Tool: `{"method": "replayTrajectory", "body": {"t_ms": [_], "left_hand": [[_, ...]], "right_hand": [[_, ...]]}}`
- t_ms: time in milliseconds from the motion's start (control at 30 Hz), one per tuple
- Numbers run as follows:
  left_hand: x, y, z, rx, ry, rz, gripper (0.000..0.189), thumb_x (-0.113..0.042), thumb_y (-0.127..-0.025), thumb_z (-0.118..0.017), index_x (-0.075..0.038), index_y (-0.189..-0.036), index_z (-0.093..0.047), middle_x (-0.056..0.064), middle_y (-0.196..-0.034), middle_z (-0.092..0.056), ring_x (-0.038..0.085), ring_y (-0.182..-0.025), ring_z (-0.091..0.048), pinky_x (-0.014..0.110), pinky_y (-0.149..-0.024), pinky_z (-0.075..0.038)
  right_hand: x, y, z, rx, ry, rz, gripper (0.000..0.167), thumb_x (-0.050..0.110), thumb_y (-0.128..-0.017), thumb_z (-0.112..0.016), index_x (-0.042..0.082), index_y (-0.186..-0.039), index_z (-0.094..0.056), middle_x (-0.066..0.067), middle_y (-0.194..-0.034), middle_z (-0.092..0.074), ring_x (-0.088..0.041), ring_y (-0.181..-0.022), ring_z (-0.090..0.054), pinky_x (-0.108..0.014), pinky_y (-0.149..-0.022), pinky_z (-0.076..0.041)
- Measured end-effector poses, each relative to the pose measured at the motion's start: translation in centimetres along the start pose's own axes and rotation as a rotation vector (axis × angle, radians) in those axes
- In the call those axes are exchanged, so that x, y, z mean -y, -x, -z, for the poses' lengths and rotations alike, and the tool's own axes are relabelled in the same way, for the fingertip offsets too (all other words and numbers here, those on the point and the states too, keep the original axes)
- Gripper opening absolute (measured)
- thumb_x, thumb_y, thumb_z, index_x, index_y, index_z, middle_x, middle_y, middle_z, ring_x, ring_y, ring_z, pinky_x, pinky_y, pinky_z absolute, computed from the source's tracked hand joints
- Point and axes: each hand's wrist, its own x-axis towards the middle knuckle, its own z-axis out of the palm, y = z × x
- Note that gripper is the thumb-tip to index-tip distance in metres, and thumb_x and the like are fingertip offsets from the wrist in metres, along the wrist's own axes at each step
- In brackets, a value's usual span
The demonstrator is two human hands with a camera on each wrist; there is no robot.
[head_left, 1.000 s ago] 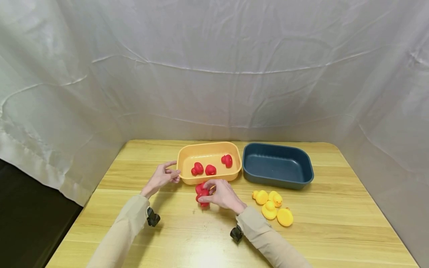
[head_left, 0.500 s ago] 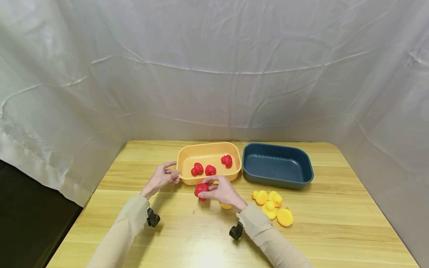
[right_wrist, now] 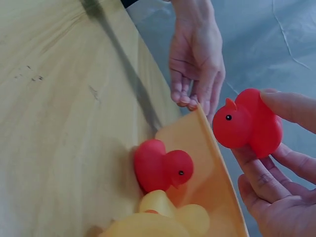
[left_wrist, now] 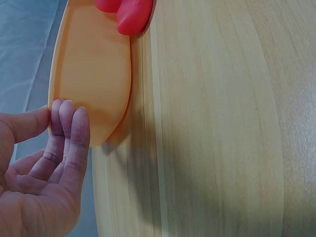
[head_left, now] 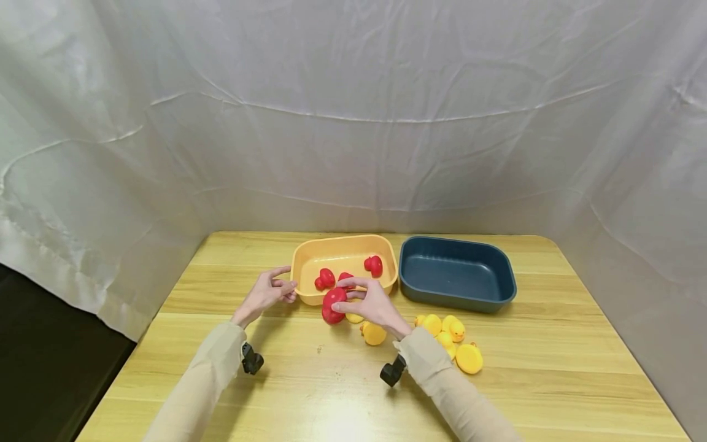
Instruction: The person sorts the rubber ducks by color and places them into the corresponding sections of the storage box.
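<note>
In the right wrist view, my right hand (right_wrist: 281,192) holds a red rubber duck (right_wrist: 252,121) between thumb and fingers, off the table. Another red duck (right_wrist: 158,165) sits on the table against the outside of the yellow-orange tub (right_wrist: 219,173). From the head view, my right hand (head_left: 370,305) is at the tub's front side, and the two red ducks overlap there. My left hand (head_left: 267,294) pinches the left end of the tub's rim, thumb and fingertips on either side in the left wrist view. Inside the tub lie red ducks (head_left: 325,279), one partly hidden by my right fingers.
A dark blue tub (head_left: 457,270) stands right of the orange one. Yellow ducks lie in front: one (head_left: 374,333) below my right hand, another (head_left: 355,318) partly behind it, and several grouped (head_left: 469,358) by the right sleeve. A grey-white curtain (head_left: 375,153) hangs behind the table.
My right hand has lifted a red duck from the table and brought it up toward the orange tub's front rim. Yellow ducks beneath the hand have come into view. The left hand stays put.
</note>
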Motion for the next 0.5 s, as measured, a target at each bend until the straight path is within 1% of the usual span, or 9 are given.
{"method": "replayTrajectory", "body": {"t_ms": [167, 367, 500], "left_hand": [[0.0, 0.0, -0.1, -0.007, 0.007, 0.005, 0.062, -0.001, -0.1, -0.058, 0.015, -0.151, -0.026, 0.022, -0.092, -0.072, 0.013, -0.074, -0.071, 0.032, -0.076, -0.064], [0.0, 0.0, -0.1, -0.011, 0.004, 0.012, 0.062, -0.002, -0.1, -0.057, 0.015, -0.151, -0.026, 0.029, -0.096, -0.07, 0.011, -0.074, -0.07, 0.034, -0.077, -0.065], [-0.1, 0.0, -0.1, -0.011, 0.004, 0.012, 0.062, -0.002, -0.1, -0.057, 0.015, -0.152, -0.026, 0.029, -0.098, -0.07, 0.012, -0.074, -0.071, 0.034, -0.077, -0.065]], "right_hand": [[0.4, -0.5, 0.7, -0.018, -0.021, 0.011, 0.043, 0.005, -0.084, -0.08, -0.003, -0.124, -0.066, -0.021, -0.12, -0.068, -0.014, -0.092, -0.071, -0.022, -0.079, -0.061], [0.9, -1.0, 1.7, -0.004, 0.007, 0.012, 0.045, 0.006, -0.085, -0.079, -0.002, -0.127, -0.064, -0.021, -0.112, -0.073, -0.013, -0.092, -0.072, -0.022, -0.08, -0.061], [1.2, -1.5, 2.3, 0.01, 0.015, 0.022, 0.046, 0.003, -0.086, -0.077, -0.004, -0.129, -0.062, -0.025, -0.114, -0.072, -0.018, -0.095, -0.074, -0.023, -0.081, -0.062]]}}
